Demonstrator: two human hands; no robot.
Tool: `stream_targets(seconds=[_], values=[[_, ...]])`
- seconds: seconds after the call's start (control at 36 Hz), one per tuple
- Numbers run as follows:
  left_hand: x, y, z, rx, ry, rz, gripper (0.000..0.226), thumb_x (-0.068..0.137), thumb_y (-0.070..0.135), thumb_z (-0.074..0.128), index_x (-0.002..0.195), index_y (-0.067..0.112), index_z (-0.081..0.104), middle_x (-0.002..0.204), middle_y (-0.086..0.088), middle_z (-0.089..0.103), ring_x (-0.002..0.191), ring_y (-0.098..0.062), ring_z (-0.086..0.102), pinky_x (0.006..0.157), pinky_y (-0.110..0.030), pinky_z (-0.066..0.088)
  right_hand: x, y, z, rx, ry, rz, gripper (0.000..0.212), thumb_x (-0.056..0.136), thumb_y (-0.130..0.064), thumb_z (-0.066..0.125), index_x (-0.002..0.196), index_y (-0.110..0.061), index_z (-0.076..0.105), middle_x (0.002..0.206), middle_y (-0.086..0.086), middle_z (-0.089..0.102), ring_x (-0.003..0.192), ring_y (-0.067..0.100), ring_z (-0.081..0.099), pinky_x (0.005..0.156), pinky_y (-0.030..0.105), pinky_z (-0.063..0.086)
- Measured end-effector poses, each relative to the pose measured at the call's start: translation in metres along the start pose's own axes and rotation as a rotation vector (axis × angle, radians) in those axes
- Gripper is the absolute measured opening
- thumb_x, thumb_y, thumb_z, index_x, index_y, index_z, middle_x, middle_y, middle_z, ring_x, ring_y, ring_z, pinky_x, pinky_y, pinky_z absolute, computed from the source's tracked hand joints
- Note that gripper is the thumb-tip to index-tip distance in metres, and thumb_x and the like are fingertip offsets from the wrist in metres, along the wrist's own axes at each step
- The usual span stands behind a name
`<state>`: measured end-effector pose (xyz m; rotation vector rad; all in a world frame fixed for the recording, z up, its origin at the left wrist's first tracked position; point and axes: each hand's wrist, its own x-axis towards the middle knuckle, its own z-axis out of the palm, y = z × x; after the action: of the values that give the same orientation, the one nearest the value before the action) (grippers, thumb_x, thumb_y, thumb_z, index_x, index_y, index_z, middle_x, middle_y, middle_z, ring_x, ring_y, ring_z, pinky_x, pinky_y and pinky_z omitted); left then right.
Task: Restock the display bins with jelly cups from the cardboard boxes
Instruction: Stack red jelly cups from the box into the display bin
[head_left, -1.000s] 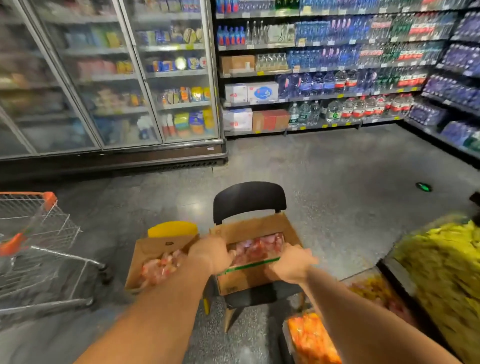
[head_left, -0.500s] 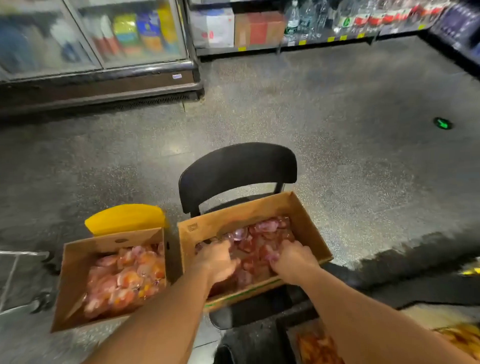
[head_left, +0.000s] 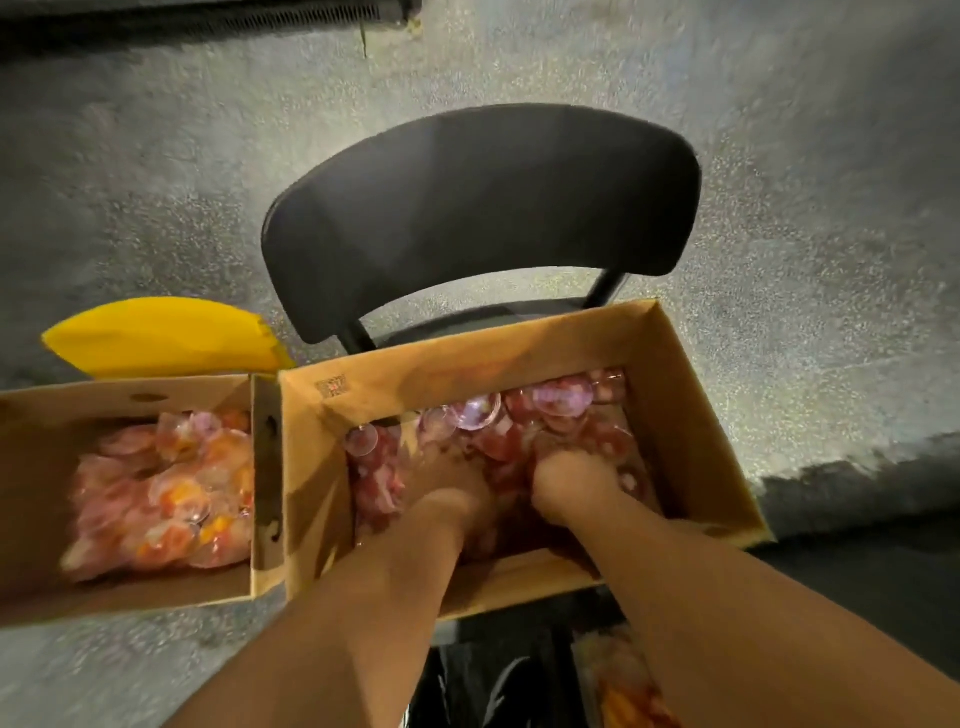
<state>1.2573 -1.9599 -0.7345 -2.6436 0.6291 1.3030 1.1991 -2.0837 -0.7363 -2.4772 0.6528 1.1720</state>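
Speckled grey flooring frames the open brown cardboard box (head_left: 519, 374) at centre, where both hands, left hand (head_left: 447, 493) and right hand (head_left: 576, 478), have now plunged among the red jelly cups (head_left: 519, 426) (grip hidden, cannot tell), starting a scoop.

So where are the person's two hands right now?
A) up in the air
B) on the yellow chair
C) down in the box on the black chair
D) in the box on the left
C: the left hand and right hand both dig into the jelly cups in the box on the black chair.
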Motion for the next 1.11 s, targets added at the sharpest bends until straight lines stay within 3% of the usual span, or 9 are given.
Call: stream_targets(seconds=[0.14, 0.22, 0.31, 0.42, 0.56, 0.69, 0.78, 0.89, 1.11], values=[[0.013, 0.004, 0.0, -0.05, -0.257, 0.017, 0.065, 0.091, 0.046, 0.068, 0.148, 0.026, 0.044, 0.152, -0.009, 0.044, 0.139, -0.029, 0.042, 0.115, -0.04, 0.035, 0.016, -0.009, 0.008, -0.063, 0.088, 0.025, 0.035, 0.102, -0.025, 0.04, 0.134, -0.019, 0.053, 0.14, 0.012, 0.051, 0.13, 0.032, 0.047, 0.112, 0.043, 0.034], [0.019, 0.006, 0.001, -0.187, -0.265, -0.011, 0.053, 0.098, 0.044, 0.057, 0.146, 0.024, 0.046, 0.151, -0.006, 0.046, 0.136, -0.025, 0.047, 0.116, -0.039, 0.035, 0.021, -0.008, 0.005, -0.087, 0.057, 0.025, 0.046, 0.1, -0.027, 0.041, 0.146, -0.023, 0.041, 0.151, 0.011, 0.042, 0.141, 0.033, 0.033, 0.116, 0.046, 0.026], [0.021, 0.004, 0.005, -0.29, -0.267, -0.063, 0.062, 0.099, 0.051, 0.053, 0.152, 0.029, 0.029, 0.154, -0.01, 0.039, 0.133, -0.028, 0.044, 0.111, -0.041, 0.037, 0.022, -0.002, 0.002, -0.093, 0.03, 0.001, 0.061, 0.097, -0.028, 0.052, 0.153, -0.027, 0.029, 0.155, 0.009, 0.037, 0.145, 0.034, 0.022, 0.117, 0.047, 0.02], [0.018, -0.003, 0.018, -0.405, -0.166, -0.105, 0.061, 0.092, 0.068, 0.053, 0.137, 0.028, 0.05, 0.115, -0.003, 0.061, 0.112, -0.022, 0.059, 0.106, -0.038, 0.042, 0.019, 0.001, -0.004, -0.008, 0.007, 0.009, 0.067, 0.091, -0.021, 0.064, 0.151, -0.027, 0.036, 0.15, 0.011, 0.041, 0.142, 0.033, 0.03, 0.113, 0.043, 0.032], [0.023, -0.007, 0.023, -0.399, -0.1, -0.071, 0.066, 0.076, 0.085, 0.047, 0.123, 0.041, 0.063, 0.127, 0.0, 0.061, 0.118, -0.025, 0.053, 0.101, -0.042, 0.044, 0.019, 0.007, -0.004, 0.126, 0.036, 0.001, 0.055, 0.089, -0.027, 0.067, 0.139, -0.034, 0.045, 0.142, 0.009, 0.046, 0.13, 0.032, 0.045, 0.103, 0.041, 0.046], [0.026, -0.006, 0.014, -0.441, -0.061, -0.033, 0.076, 0.068, 0.094, 0.045, 0.11, 0.035, 0.066, 0.093, 0.007, 0.068, 0.08, -0.012, 0.062, 0.071, -0.032, 0.047, 0.016, 0.016, -0.006, 0.18, 0.039, -0.036, 0.047, 0.093, -0.03, 0.063, 0.138, -0.034, 0.047, 0.132, 0.008, 0.054, 0.12, 0.03, 0.052, 0.096, 0.039, 0.05], [0.03, -0.008, 0.004, -0.428, -0.125, 0.011, 0.092, 0.06, 0.1, 0.042, 0.118, 0.033, 0.067, 0.11, 0.003, 0.071, 0.096, -0.018, 0.064, 0.085, -0.035, 0.049, 0.016, 0.019, -0.008, 0.192, 0.074, -0.057, 0.049, 0.093, -0.032, 0.065, 0.139, -0.031, 0.049, 0.131, 0.008, 0.058, 0.119, 0.03, 0.055, 0.094, 0.035, 0.049], [0.028, -0.01, -0.006, -0.487, -0.212, 0.054, 0.082, 0.073, 0.086, 0.058, 0.135, 0.032, 0.059, 0.132, 0.002, 0.063, 0.12, -0.022, 0.058, 0.108, -0.04, 0.043, 0.009, 0.017, -0.017, 0.211, 0.007, -0.082, 0.061, 0.093, -0.025, 0.066, 0.148, -0.033, 0.042, 0.136, 0.008, 0.057, 0.122, 0.03, 0.057, 0.097, 0.036, 0.051], [0.03, -0.002, -0.009, -0.26, -0.287, 0.112, 0.071, 0.086, 0.077, 0.053, 0.137, 0.027, 0.057, 0.134, 0.001, 0.06, 0.12, -0.023, 0.058, 0.107, -0.041, 0.046, -0.001, 0.018, -0.019, 0.169, 0.054, -0.117, 0.061, 0.091, -0.016, 0.065, 0.146, -0.03, 0.043, 0.131, 0.01, 0.058, 0.12, 0.032, 0.057, 0.096, 0.038, 0.05]])
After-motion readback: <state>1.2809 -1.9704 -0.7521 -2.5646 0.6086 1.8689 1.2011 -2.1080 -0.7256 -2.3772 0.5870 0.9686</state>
